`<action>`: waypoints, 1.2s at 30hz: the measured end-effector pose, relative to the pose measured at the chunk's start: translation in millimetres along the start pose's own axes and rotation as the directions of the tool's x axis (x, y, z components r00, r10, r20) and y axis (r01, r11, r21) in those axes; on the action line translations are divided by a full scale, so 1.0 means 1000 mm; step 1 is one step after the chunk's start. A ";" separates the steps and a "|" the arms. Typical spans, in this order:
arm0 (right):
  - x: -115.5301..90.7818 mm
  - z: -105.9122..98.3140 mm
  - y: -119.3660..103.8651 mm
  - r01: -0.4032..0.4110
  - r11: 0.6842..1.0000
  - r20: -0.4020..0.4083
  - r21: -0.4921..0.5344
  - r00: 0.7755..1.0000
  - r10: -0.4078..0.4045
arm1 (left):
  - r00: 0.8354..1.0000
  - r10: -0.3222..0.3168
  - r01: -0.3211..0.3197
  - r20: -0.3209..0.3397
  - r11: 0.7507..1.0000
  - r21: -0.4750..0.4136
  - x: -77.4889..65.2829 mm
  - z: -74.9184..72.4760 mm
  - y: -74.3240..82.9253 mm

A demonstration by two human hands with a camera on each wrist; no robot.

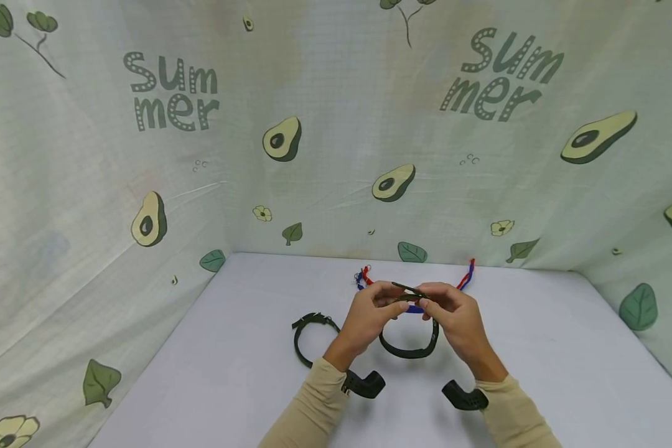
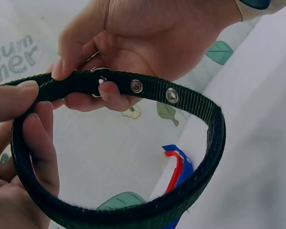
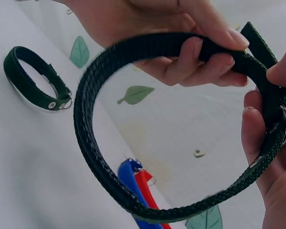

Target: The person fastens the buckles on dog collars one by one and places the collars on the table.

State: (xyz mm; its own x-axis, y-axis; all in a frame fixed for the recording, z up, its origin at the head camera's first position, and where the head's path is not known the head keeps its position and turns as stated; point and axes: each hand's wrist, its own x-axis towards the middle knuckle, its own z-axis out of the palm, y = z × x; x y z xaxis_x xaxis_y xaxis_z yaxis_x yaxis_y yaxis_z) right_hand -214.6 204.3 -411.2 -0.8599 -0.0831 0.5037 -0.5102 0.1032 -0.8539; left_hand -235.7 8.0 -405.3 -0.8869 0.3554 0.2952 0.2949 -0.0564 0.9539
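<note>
A dark green webbing collar (image 1: 409, 353) with metal eyelets hangs in a closed loop between both hands, raised over the white table. My left hand (image 1: 369, 314) pinches the strap between thumb and fingers. Close beside it, my right hand (image 1: 453, 317) grips the collar around its metal buckle (image 2: 99, 78), partly covered by fingers. A short strap end (image 3: 258, 44) sticks out between the two hands in the right wrist view. Two eyelets (image 2: 172, 95) show along the band in the left wrist view.
Another dark green collar (image 1: 298, 345) lies looped on the table, left of my hands. Behind them lie a blue strap (image 3: 128, 174) and a red strap (image 3: 145, 186), mostly hidden in the head view. A printed cloth (image 1: 336, 137) hangs along the table's back edge.
</note>
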 end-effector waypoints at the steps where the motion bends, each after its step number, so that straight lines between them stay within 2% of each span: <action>1: 0.000 0.000 0.000 -0.004 1.000 -0.006 0.000 1.000 0.004 | 1.000 -0.008 0.008 -0.002 1.000 0.007 0.000 0.000 0.000; 6: 0.000 0.001 -0.001 0.005 0.999 -0.017 -0.044 1.000 -0.006 | 0.998 -0.063 0.063 -0.009 0.997 0.045 0.000 0.000 -0.003; 10: 0.000 -0.001 0.000 0.038 0.996 0.006 -0.085 0.999 -0.038 | 0.996 -0.086 0.087 -0.017 0.993 0.080 0.000 0.000 -0.003; 16: 0.002 -0.003 -0.002 0.120 0.987 0.044 -0.109 0.992 -0.115 | 0.998 -0.058 0.061 -0.031 0.993 0.102 -0.001 0.002 0.001; 21: 0.004 -0.006 -0.004 0.156 0.985 0.067 -0.075 0.986 -0.151 | 0.998 -0.048 0.051 -0.034 0.995 0.082 -0.003 0.003 0.002; 25: 0.004 -0.007 -0.004 0.176 0.980 0.080 -0.093 0.982 -0.168 | 0.998 -0.040 0.043 -0.055 0.998 0.054 -0.003 0.004 0.001; 32: 0.004 -0.002 -0.004 0.197 0.975 0.049 -0.103 0.980 -0.193 | 0.996 -0.025 0.027 -0.081 0.999 0.029 -0.004 0.009 0.000; 36: 0.003 0.004 -0.017 0.222 0.961 0.026 -0.165 0.975 -0.221 | 0.997 -0.009 0.012 -0.083 0.999 0.030 -0.003 0.011 -0.001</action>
State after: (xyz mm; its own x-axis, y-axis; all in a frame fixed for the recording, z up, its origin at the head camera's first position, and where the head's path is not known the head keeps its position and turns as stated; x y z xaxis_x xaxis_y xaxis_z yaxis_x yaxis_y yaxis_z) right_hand -208.5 198.3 -395.9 -0.7254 -0.1299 0.6760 -0.6842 0.2445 -0.6871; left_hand -229.6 16.8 -408.2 -0.9159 0.2774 0.2900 0.2950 -0.0243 0.9552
